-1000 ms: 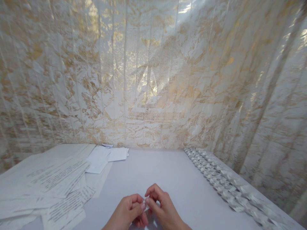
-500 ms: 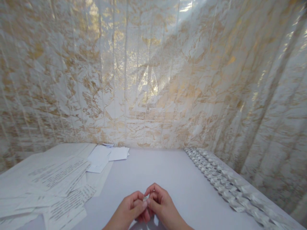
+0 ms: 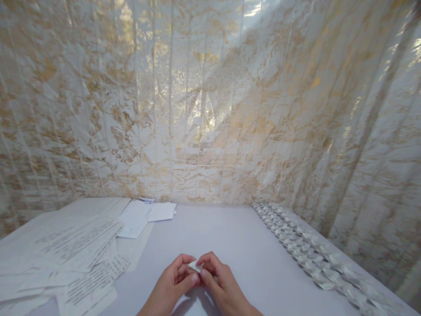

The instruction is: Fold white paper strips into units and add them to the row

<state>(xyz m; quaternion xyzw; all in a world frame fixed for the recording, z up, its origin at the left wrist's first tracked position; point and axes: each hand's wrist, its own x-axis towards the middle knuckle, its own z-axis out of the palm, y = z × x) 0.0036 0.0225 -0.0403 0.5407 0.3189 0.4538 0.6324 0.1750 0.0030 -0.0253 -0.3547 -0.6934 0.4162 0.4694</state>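
Note:
Both hands meet above the near middle of the white table point(image 3: 210, 228). Between their fingertips is a small folded piece of white paper point(image 3: 194, 266) with a pointed shape. My left hand point(image 3: 177, 281) pinches it from the left, thumb and fingers curled. My right hand point(image 3: 219, 278) grips it from the right, its thumb against the near edge and its index finger bent over the top. The lower part of the folded paper is hidden behind the fingers.
Printed sheets point(image 3: 82, 241) lie overlapping on the left. Small blank white papers point(image 3: 134, 219) are at the back left. Along the right edge run rows of small folded paper pieces point(image 3: 302, 245). A shiny patterned curtain point(image 3: 210, 109) hangs behind the table.
The folded paper shows more between the fingertips and has turned. My left hand has opened slightly around it, with its fingers shifted up; the right hand has barely moved.

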